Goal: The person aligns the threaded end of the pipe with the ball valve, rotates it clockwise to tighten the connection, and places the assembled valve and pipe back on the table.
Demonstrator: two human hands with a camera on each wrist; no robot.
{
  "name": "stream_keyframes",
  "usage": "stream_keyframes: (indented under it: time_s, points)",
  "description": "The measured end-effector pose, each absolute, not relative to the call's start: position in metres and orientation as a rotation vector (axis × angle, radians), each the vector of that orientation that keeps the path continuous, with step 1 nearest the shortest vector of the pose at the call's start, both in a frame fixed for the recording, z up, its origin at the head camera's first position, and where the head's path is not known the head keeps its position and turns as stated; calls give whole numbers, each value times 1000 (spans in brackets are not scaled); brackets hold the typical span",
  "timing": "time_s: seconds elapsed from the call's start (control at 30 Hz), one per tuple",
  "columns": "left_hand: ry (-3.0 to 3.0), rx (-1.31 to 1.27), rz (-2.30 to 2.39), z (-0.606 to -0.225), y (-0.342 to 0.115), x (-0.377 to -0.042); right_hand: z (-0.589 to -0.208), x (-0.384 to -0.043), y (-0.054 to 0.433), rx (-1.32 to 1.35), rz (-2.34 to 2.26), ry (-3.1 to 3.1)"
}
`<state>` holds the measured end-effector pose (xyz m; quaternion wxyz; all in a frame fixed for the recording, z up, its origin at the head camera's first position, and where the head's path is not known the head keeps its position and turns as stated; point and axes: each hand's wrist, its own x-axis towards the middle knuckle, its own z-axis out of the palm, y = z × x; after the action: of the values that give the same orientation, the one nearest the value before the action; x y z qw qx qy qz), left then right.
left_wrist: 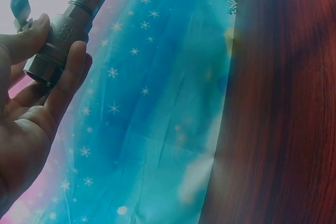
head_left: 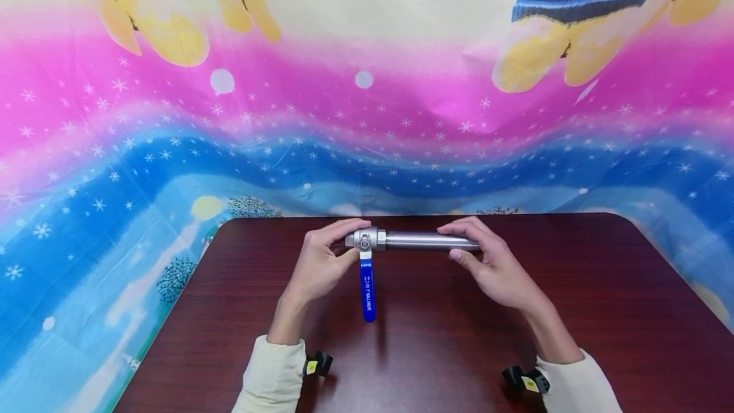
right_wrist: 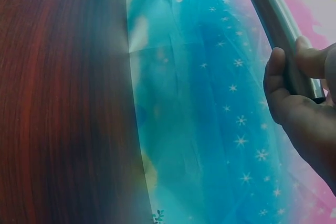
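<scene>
A steel ball valve (head_left: 365, 238) with a blue lever handle (head_left: 368, 290) is joined to a straight metal pipe (head_left: 424, 240). Both are held level above the table, the lever pointing toward me. My left hand (head_left: 322, 263) grips the valve body at its free end, thumb on the near side. At the other end, my right hand (head_left: 497, 268) holds the pipe between thumb and fingers. In the left wrist view, the valve (left_wrist: 62, 40) shows an open hexagonal end and threads where the pipe meets it. The right wrist view shows the pipe (right_wrist: 273, 11) slanting up from the fingers.
The dark red-brown wooden table (head_left: 436, 349) lies beneath the hands. A printed cloth (head_left: 367, 126) with snowflakes and bears hangs behind and beside it. Black wrist devices (head_left: 318, 364) sit at both pale sleeve cuffs (head_left: 272, 368).
</scene>
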<state>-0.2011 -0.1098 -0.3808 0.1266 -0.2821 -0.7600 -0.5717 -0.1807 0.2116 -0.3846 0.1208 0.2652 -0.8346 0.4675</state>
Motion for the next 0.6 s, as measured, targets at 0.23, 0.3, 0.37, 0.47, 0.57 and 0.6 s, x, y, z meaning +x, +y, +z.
stream_keyframes:
  time_s: [0.23,0.3,0.37,0.47,0.57,0.6]
  points:
    - [-2215,-816,-1653,-380,-110,-200,-386,-182,212,794,1398,-2433]
    - [-2213,-816,-1657,-380,-110,-200,-386,-182,212,789,1391,-2439]
    - [-2212,-816,-1657,-380,-110,-200,-387,-182,212,786,1387,-2445]
    - [-2214,-815,-1652,-380,-110,-200,-387,-182,212,789,1405,-2444]
    - [-2217,-817,-1646,-380,-110,-200,-386,-182,211,790,1456,-2433]
    - [-2218,-818,-1641,-379,-110,-201,-386,-181,211,784,1466,-2434]
